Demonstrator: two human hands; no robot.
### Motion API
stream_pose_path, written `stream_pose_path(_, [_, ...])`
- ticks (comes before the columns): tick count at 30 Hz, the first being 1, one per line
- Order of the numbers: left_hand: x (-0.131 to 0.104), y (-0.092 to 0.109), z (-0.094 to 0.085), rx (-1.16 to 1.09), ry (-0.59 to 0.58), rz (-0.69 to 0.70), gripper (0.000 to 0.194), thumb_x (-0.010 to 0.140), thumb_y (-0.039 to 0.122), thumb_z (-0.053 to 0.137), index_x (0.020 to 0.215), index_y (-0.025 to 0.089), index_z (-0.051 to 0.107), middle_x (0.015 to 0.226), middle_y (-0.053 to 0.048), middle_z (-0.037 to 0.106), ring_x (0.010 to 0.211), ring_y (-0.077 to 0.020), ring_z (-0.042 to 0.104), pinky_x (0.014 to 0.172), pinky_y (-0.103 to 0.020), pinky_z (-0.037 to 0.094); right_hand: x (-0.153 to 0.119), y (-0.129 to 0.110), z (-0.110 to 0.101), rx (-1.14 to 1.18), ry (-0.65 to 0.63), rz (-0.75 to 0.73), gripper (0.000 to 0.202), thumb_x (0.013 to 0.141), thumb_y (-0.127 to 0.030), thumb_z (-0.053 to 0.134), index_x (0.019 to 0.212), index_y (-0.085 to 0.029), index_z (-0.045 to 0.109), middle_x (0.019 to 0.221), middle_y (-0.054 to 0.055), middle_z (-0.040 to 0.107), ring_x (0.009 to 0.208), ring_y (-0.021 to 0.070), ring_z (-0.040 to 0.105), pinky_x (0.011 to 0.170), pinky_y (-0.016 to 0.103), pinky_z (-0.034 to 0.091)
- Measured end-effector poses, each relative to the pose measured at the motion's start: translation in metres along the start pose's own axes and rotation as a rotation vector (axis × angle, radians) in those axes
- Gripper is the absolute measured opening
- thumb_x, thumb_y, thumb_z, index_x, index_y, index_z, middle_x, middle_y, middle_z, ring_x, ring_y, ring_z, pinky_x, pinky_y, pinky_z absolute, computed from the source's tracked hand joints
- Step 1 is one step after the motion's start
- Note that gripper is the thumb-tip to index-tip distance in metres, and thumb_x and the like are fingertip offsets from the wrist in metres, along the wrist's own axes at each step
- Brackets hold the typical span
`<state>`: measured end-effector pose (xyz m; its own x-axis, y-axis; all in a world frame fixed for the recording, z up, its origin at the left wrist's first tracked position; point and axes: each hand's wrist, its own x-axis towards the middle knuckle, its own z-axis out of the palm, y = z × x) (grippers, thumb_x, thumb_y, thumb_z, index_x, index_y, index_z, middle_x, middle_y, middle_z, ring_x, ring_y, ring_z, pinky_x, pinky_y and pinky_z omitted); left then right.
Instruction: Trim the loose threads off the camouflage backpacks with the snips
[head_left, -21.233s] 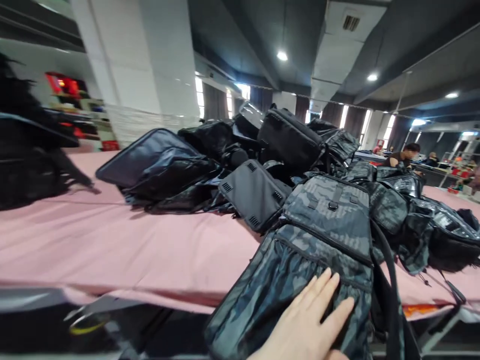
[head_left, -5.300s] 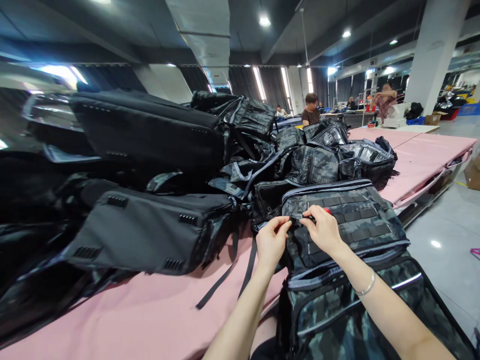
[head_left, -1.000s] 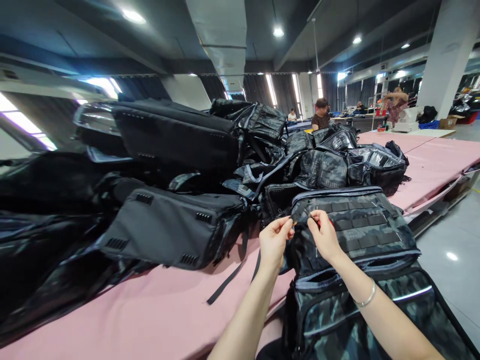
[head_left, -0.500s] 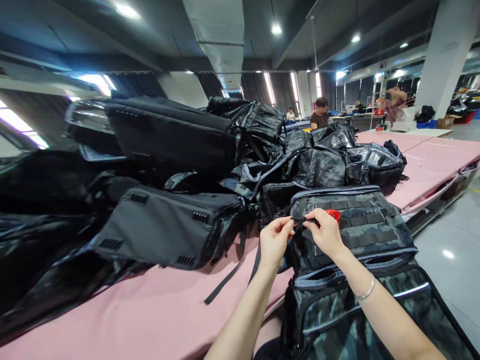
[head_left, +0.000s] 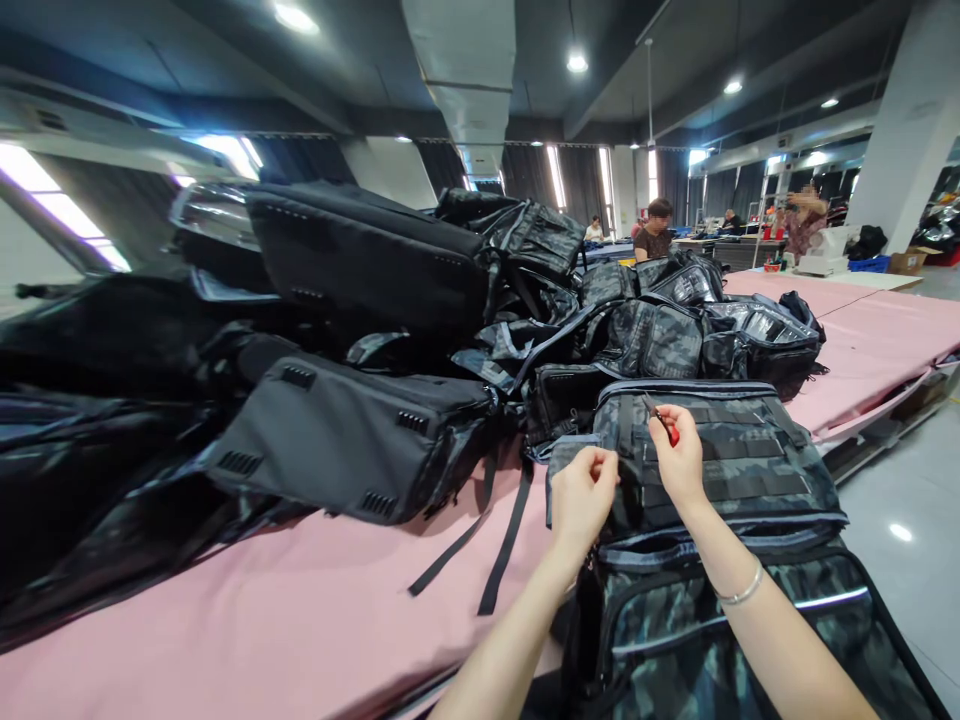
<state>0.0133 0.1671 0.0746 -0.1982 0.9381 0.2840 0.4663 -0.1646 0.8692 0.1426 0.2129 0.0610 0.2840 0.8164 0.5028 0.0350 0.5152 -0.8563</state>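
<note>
One camouflage backpack [head_left: 787,495] lies at the near edge of the pink-covered bench [head_left: 285,610], its lower part toward the person. Careful work here, I judge, means aiming the pointed tip of the red-handled tool [head_left: 666,430] away from the webbing [head_left: 750,448] and zip [head_left: 795,519], with the fabric steadied first. The right hand [head_left: 681,468] is closed around that tool, tip over the upper panel; the left hand [head_left: 581,502] has its fingertips pressed together by the bag's left side, but whether they pinch anything cannot be told. Dark rows cross the mottled panel; below, the zip gapes, and a light strip [head_left: 832,598] crosses the lower pocket. Beyond, black and camouflage bags [head_left: 375,270] lie heaped.
</note>
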Motion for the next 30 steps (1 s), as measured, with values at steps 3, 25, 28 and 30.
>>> stream_pose_path(3, [0.014, -0.019, -0.012, 0.314, 0.137, 0.206, 0.024, 0.084, 0.032, 0.042, 0.079, 0.019, 0.061, 0.076, -0.005, 0.067, 0.072, -0.019, 0.061, 0.068, -0.03, 0.046, 0.002, 0.008, 0.0, -0.016, -0.047, 0.018, 0.027, 0.08, -0.038, 0.052, 0.098, -0.018, 0.052, 0.092, 0.006, 0.061, 0.084, 0.0171, 0.057, 0.08, 0.032, 0.045])
stream_pose_path(25, [0.067, -0.067, -0.023, -0.072, -0.059, 0.094, 0.028, 0.075, 0.029, 0.05, 0.09, 0.016, 0.069, 0.089, -0.004, 0.071, 0.081, -0.0188, 0.064, 0.072, -0.026, 0.047, 0.015, -0.015, -0.002, -0.558, -0.427, -0.237, 0.02, 0.084, -0.029, 0.047, 0.099, -0.02, 0.056, 0.091, 0.007, 0.064, 0.084, 0.0203, 0.061, 0.074, 0.034, 0.046])
stream_pose_path(28, [0.063, -0.069, -0.023, -0.163, -0.024, 0.115, 0.032, 0.074, 0.041, 0.054, 0.09, 0.017, 0.068, 0.09, -0.005, 0.07, 0.079, -0.0175, 0.063, 0.07, -0.025, 0.048, 0.027, -0.025, 0.001, -0.658, -0.549, -0.348, 0.019, 0.081, -0.031, 0.055, 0.097, -0.023, 0.061, 0.089, 0.004, 0.067, 0.08, 0.0194, 0.061, 0.072, 0.031, 0.045])
stream_pose_path(30, [0.061, -0.071, -0.023, -0.188, 0.019, 0.13, 0.031, 0.073, 0.043, 0.056, 0.085, 0.017, 0.068, 0.089, -0.005, 0.07, 0.08, -0.0174, 0.063, 0.072, -0.025, 0.047, 0.034, -0.032, 0.003, -0.731, -0.599, -0.4, 0.019, 0.079, -0.033, 0.059, 0.096, -0.024, 0.064, 0.088, 0.003, 0.068, 0.077, 0.0192, 0.062, 0.071, 0.031, 0.045])
